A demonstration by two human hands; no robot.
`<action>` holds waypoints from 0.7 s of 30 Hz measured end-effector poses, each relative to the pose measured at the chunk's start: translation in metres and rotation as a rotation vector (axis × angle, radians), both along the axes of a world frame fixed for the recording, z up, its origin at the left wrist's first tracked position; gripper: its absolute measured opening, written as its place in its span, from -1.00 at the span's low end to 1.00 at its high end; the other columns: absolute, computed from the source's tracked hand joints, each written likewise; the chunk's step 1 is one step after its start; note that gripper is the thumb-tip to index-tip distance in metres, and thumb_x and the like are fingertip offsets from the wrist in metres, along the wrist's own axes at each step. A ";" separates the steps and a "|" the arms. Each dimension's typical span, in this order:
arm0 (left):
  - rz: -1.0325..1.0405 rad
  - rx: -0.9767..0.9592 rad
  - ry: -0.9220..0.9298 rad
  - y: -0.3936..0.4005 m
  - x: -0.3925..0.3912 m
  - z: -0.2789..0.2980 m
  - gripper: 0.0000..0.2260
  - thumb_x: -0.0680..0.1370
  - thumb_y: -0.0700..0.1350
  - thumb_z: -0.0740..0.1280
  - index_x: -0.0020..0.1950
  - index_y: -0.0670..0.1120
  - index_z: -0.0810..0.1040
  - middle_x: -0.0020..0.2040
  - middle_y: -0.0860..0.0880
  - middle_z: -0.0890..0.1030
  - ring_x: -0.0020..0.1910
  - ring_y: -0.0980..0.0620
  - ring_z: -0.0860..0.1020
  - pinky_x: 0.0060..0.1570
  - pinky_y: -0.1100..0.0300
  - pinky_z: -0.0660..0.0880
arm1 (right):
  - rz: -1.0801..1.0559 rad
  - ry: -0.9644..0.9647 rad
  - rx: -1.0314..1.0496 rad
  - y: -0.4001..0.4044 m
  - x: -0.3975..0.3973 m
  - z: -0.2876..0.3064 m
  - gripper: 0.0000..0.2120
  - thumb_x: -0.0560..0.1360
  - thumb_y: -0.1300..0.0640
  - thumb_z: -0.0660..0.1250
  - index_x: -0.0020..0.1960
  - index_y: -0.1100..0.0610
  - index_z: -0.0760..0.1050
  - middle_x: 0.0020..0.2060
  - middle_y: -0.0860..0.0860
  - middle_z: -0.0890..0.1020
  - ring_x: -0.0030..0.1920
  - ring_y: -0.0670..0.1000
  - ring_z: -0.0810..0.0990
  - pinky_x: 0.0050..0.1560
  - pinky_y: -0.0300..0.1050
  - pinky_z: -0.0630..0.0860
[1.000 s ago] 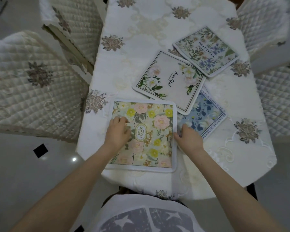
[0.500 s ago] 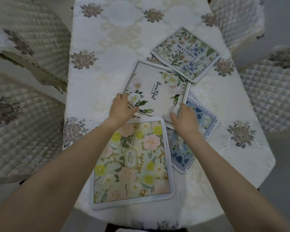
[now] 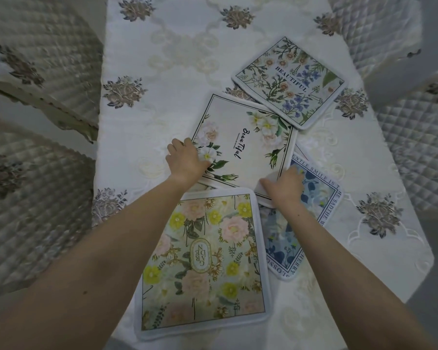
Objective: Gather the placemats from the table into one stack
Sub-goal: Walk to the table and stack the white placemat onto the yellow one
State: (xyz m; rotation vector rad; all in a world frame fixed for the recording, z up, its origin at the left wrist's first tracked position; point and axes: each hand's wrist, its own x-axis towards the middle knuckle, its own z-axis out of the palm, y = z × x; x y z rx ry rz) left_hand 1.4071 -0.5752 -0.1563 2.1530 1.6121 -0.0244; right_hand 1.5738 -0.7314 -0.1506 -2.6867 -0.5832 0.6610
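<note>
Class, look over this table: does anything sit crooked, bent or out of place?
Yes. The four placemats lie askew and overlapping. The white "Beautiful" placemat has its near right corner curled up at the right hand, and it covers part of the blue placemat. Nothing looks spilled or torn.

I see a table (image 3: 187, 59) with a white flowery cloth. Four mats lie on it: yellow mat (image 3: 205, 263), white mat (image 3: 248, 147) under my hands, blue mat (image 3: 316, 195), far mat (image 3: 288, 82).

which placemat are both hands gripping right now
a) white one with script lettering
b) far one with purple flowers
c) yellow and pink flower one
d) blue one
a: the left hand and right hand each pinch an edge of the white placemat.
</note>
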 end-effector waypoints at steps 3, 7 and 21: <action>0.038 -0.045 0.016 0.005 0.001 -0.003 -0.32 0.34 0.14 0.47 0.25 -0.22 0.29 0.24 -0.27 0.35 0.22 -0.26 0.31 0.07 -0.07 0.37 | -0.063 0.085 0.140 -0.002 0.004 -0.001 -0.35 0.36 0.05 0.50 0.25 0.34 0.27 0.12 0.22 0.53 0.11 0.21 0.53 -0.05 -0.03 0.49; 0.127 -0.148 -0.095 0.022 -0.005 -0.005 -0.36 0.31 0.09 0.52 0.18 -0.21 0.32 0.13 -0.21 0.39 0.12 -0.23 0.38 -0.07 0.04 0.39 | -0.184 0.186 0.303 -0.002 0.010 0.000 -0.63 0.45 0.22 0.40 0.13 0.26 0.28 0.00 0.13 0.54 -0.05 0.09 0.51 -0.18 -0.14 0.42; 0.085 -0.145 -0.595 0.034 -0.009 0.041 -0.83 0.46 -0.11 0.35 -0.11 0.01 0.35 -0.23 0.01 0.54 -0.29 -0.08 0.49 -0.25 0.09 0.44 | -0.363 0.285 0.618 0.013 0.032 0.047 -0.82 0.48 0.26 0.29 0.01 0.11 0.32 -0.03 0.12 0.53 -0.12 0.09 0.50 -0.31 -0.19 0.41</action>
